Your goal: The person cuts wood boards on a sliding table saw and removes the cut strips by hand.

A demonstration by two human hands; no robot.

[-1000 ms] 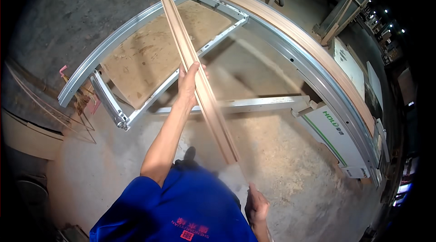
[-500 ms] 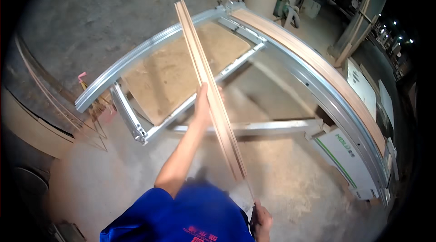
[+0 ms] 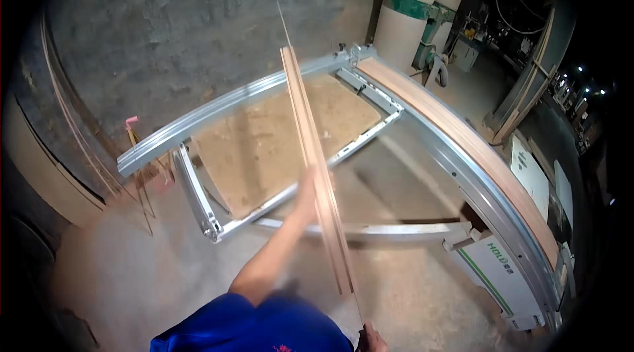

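Two hands steady a long wooden board (image 3: 306, 121) over a metal frame (image 3: 422, 229). The left hand (image 3: 307, 197) wraps its nearer half, presumably for balance; the right hand (image 3: 375, 340), closer to the body, pinches a thin rod (image 3: 358, 309) past its near end. Both board ends jut free; right of the left hand, the frame gapes open.

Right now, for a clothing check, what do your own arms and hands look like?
The left hand, blurred, looks gloveless; its forearm is bare up to a short, bright blue sleeve. The right hand shows no glove, but the frame edge hides its sleeve.
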